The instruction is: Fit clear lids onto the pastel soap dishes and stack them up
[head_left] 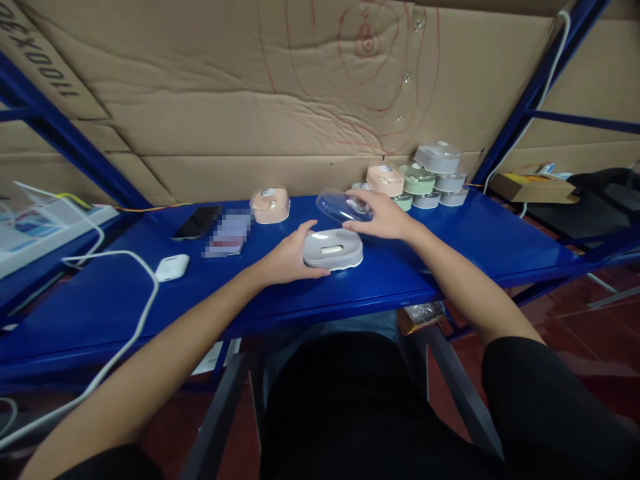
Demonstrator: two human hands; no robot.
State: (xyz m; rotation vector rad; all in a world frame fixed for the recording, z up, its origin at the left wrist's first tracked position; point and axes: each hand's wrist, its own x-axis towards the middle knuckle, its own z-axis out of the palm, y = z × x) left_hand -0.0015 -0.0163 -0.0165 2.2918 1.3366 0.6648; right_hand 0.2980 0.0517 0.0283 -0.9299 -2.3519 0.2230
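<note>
My left fingers [301,234] hold the grey oval box [337,261] between them | my right fingers [367,197] pinch the clear domed lid [336,205] just beyond | lid probably light, stiff, slick: best taken by its edge

Past the fingertips of the left hand [285,260], a narrow lane of table [303,209] leads back between the peach box [271,206] and the lid [340,205], ending at the cardboard [200,177]. Left of those fingers, the white case [173,267], cable [146,313] and dark phone [197,223] stand in the way. Behind the right hand [383,217], the stack [420,180] bars its fingers. Between the right thumb and the near edge, right of the grey box [334,252], there is room to pass; more lies right of the forearm.
</note>
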